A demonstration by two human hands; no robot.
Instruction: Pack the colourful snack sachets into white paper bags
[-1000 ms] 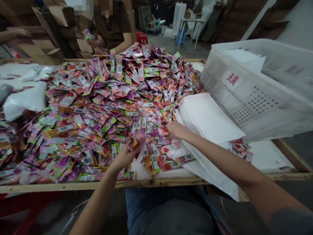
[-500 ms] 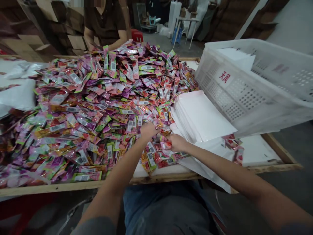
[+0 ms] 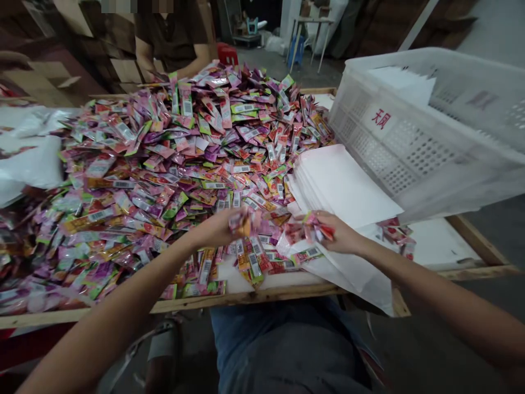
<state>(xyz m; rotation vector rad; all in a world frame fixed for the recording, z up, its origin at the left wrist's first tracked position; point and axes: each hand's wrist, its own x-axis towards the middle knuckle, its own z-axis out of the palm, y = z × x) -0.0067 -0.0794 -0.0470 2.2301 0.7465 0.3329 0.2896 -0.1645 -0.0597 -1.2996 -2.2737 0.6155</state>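
A large heap of small colourful packets (image 3: 164, 164) covers the wood-edged table. Near the heap's front right part, my left hand (image 3: 223, 225) is closed on some packets, which stick out past the fingertips and look blurred. My right hand (image 3: 334, 232) grips several packets with red and green parts, just in front of a stack of white bags (image 3: 344, 183). Beneath and beside the right hand, a loose white bag (image 3: 365, 273) hangs over the table's front edge. Between and below the hands lie more packets with barcodes.
A white perforated crate (image 3: 394, 142) holding white sheets stands at the right. Across the table (image 3: 262, 295) is a person in a dark shirt (image 3: 172, 38). Clear plastic bags (image 3: 35, 158) lie at the left. A red stool (image 3: 227, 53) stands behind.
My hands have moved apart, the left one leftward and the right one rightward. More packets now show in both hands. Another person's hand has appeared at the far left.
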